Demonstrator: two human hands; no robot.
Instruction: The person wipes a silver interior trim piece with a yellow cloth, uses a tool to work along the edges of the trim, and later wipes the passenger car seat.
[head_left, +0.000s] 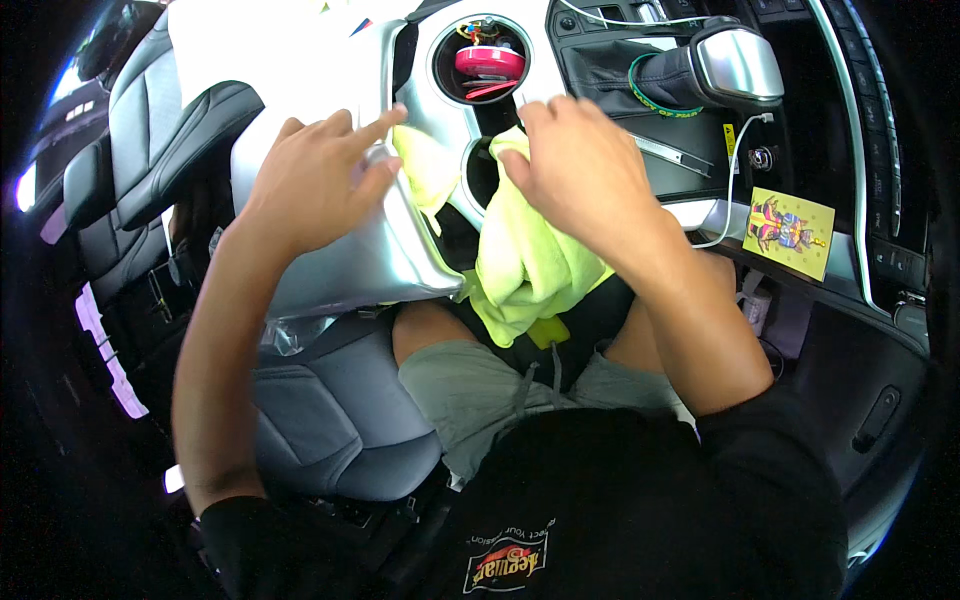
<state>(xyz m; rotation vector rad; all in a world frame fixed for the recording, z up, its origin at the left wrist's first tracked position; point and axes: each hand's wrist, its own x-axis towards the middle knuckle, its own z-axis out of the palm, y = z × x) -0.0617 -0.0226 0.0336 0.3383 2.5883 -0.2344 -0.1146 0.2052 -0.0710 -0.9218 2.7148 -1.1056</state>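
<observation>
In a car's centre console, a yellow-green cloth (525, 259) hangs from my right hand (581, 165), whose fingers are closed on its upper part beside the cup holders. Its lower end hangs over the console's edge, above my lap. My left hand (322, 176) lies on the edge of the silvery armrest lid (360, 255), fingers spread, touching or close to a second visible part of yellow-green cloth (426, 166). Whether both parts are one cloth cannot be seen. The round front cup holder (444, 64) contains a red round tin (490, 61) and small items.
A gear lever (739, 66) with a green band stands at the upper right. A white cable (733, 176) runs past a socket to a yellow picture card (789, 232). Black leather seats (322, 405) lie at the left and below.
</observation>
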